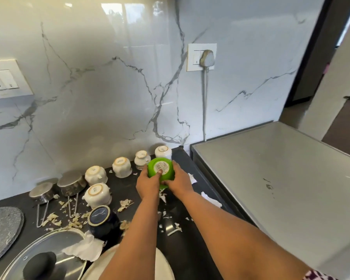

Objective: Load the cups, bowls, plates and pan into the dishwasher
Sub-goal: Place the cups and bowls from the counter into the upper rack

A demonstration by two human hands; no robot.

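An upturned green bowl (160, 168) with a barcode sticker on its base is held just above the dark counter (190, 235). My left hand (149, 183) grips its left side, a finger lying over the sticker. My right hand (179, 181) grips its right side and rim. Several white cups stand upside down behind and to the left, such as a white cup (121, 166) and another (97, 195). A dark blue cup (101, 219) is upturned too. Two steel pans (71, 182) rest inverted with wire handles. A white plate (164, 265) lies under my forearms.
A glass pot lid (42, 257) with a black knob lies at the lower left, beside a grey speckled board (2, 229). Paper scraps and food bits litter the counter. A grey appliance top (281, 178) stands at the right; its plug (206, 58) is in the wall.
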